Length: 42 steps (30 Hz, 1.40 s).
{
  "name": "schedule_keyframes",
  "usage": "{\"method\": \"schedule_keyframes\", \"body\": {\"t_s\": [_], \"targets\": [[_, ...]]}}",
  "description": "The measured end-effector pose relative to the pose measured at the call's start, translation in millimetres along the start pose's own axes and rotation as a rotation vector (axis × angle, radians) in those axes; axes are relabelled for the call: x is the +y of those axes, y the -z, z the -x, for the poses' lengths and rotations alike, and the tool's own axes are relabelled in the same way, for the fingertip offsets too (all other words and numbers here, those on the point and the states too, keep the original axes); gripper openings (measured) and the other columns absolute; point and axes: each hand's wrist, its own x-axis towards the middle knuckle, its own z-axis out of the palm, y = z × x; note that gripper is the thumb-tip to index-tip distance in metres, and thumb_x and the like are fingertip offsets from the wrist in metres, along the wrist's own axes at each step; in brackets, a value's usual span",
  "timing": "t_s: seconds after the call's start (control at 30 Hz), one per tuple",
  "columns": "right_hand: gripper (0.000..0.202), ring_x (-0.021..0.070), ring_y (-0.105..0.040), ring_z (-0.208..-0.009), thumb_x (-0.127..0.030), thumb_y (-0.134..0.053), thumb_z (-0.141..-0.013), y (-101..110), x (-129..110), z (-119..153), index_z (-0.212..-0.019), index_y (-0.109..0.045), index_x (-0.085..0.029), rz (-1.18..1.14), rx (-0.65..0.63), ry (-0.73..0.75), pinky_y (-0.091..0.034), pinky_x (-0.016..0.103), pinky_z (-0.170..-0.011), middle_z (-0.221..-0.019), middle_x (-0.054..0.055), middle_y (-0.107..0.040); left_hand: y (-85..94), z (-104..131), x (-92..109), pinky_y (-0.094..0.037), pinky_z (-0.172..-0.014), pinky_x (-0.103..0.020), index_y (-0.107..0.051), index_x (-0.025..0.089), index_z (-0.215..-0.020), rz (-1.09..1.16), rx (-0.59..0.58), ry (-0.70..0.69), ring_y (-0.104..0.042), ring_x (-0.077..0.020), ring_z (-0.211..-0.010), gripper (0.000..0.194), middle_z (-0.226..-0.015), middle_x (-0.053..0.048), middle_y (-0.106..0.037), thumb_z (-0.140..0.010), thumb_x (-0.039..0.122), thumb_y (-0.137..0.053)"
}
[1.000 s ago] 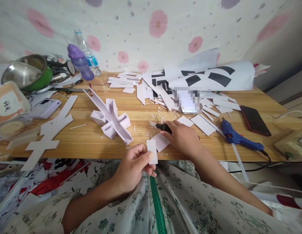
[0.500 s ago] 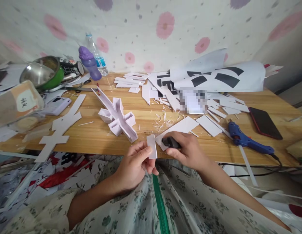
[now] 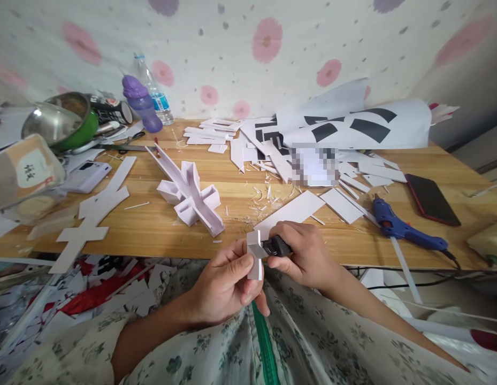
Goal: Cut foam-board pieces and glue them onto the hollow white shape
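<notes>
Close to the table's front edge, my left hand [image 3: 228, 280] pinches a small white foam-board strip [image 3: 255, 269] between thumb and fingers. My right hand [image 3: 306, 251] is wrapped round a black utility knife [image 3: 277, 246], whose blade lies across the upper part of the strip. Just beyond the hands, a longer white board piece [image 3: 292, 209] rests on the table. To the left stands a white glued structure [image 3: 194, 198] with raised walls and crossing arms. A flat white cut-out [image 3: 91, 219] of similar branching outline lies farther left.
A blue glue gun [image 3: 406, 224] and a dark phone [image 3: 431, 199] lie at right. White offcuts [image 3: 212, 131] and rolled printed sheets [image 3: 352, 125] fill the back. A purple bottle [image 3: 142, 104], a water bottle [image 3: 158, 96] and a green pan [image 3: 67, 120] stand at back left.
The knife blade has come onto the strip from just beside it. My left hand and the strip are slightly lower and tilted. The whole view has shifted a little.
</notes>
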Motion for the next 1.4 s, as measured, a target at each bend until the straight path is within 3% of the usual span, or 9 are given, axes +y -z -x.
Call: {"method": "schedule_keyframes", "body": {"t_s": [0.2,0.47,0.63,0.7,0.8,0.93,1.17,1.4], "targets": [[0.054,0.0134,-0.049,-0.054,-0.065,-0.027,-0.090,-5,5,-2,-0.076,-0.050,-0.018,0.014,0.023,-0.007,-0.031,0.025,-0.052,-0.061,0.002,-0.055,1.3,-1,-2,-0.054,-0.047,-0.022,-0.053,0.014,-0.082,0.040,-0.020,0.029,-0.036,-0.0034,-0.039,0.020,-0.051,0.007,-0.046,-0.086,0.034,-0.057],[0.058,0.0138,-0.046,-0.052,-0.068,-0.024,-0.088,-7,11,-1,-0.074,-0.050,-0.018,0.056,0.043,-0.026,-0.029,0.025,-0.052,-0.060,0.001,-0.053,-1.0,-2,-2,-0.053,-0.047,-0.021,-0.051,0.015,-0.072,0.040,-0.058,0.001,-0.035,-0.0035,-0.039,0.024,-0.050,0.006,-0.044,-0.087,0.034,-0.053],[0.058,0.0144,-0.049,-0.053,-0.067,-0.025,-0.088,-5,23,0,-0.076,-0.053,-0.017,0.108,0.026,-0.141,-0.029,0.025,-0.051,-0.061,0.002,-0.056,-1.0,2,-5,-0.055,-0.049,-0.023,-0.053,0.015,-0.075,0.049,-0.115,0.068,-0.039,-0.0038,-0.040,0.023,-0.050,0.006,-0.047,-0.087,0.035,-0.055],[0.057,0.0151,-0.050,-0.052,-0.066,-0.027,-0.088,-2,27,0,-0.077,-0.053,-0.017,0.137,0.027,-0.201,-0.029,0.025,-0.051,-0.059,0.003,-0.056,-0.5,1,-6,-0.055,-0.048,-0.023,-0.052,0.015,-0.075,0.024,-0.072,0.072,-0.038,-0.0035,-0.039,0.023,-0.049,0.006,-0.046,-0.085,0.035,-0.057],[0.055,0.0143,-0.048,-0.050,-0.066,-0.029,-0.088,1,26,3,-0.078,-0.052,-0.017,0.124,0.045,-0.249,-0.030,0.024,-0.050,-0.057,0.001,-0.053,-1.0,-2,-4,-0.054,-0.046,-0.022,-0.052,0.015,-0.073,-0.069,0.081,0.015,-0.035,-0.0031,-0.038,0.024,-0.048,0.007,-0.046,-0.084,0.035,-0.059],[0.052,0.0124,-0.046,-0.049,-0.064,-0.029,-0.090,1,16,8,-0.077,-0.050,-0.018,0.016,0.033,-0.192,-0.031,0.024,-0.050,-0.058,0.000,-0.052,-3.8,-5,1,-0.052,-0.044,-0.021,-0.051,0.015,-0.071,-0.129,0.171,-0.031,-0.033,-0.0035,-0.037,0.024,-0.047,0.007,-0.045,-0.083,0.034,-0.059],[0.056,0.0124,-0.047,-0.051,-0.065,-0.024,-0.090,-1,-1,8,-0.076,-0.051,-0.017,-0.030,-0.017,-0.087,-0.031,0.024,-0.050,-0.059,0.001,-0.053,-1.7,-6,0,-0.051,-0.041,-0.020,-0.050,0.015,-0.069,-0.020,0.076,-0.036,-0.033,-0.0034,-0.035,0.025,-0.047,0.006,-0.047,-0.085,0.033,-0.056],[0.057,0.0122,-0.045,-0.051,-0.065,-0.024,-0.090,0,-1,6,-0.075,-0.050,-0.017,0.000,0.024,-0.075,-0.031,0.024,-0.051,-0.059,0.000,-0.051,0.4,-5,-3,-0.053,-0.043,-0.020,-0.052,0.014,-0.071,0.066,-0.073,-0.007,-0.035,-0.0027,-0.037,0.025,-0.050,0.006,-0.045,-0.089,0.032,-0.051]]}}
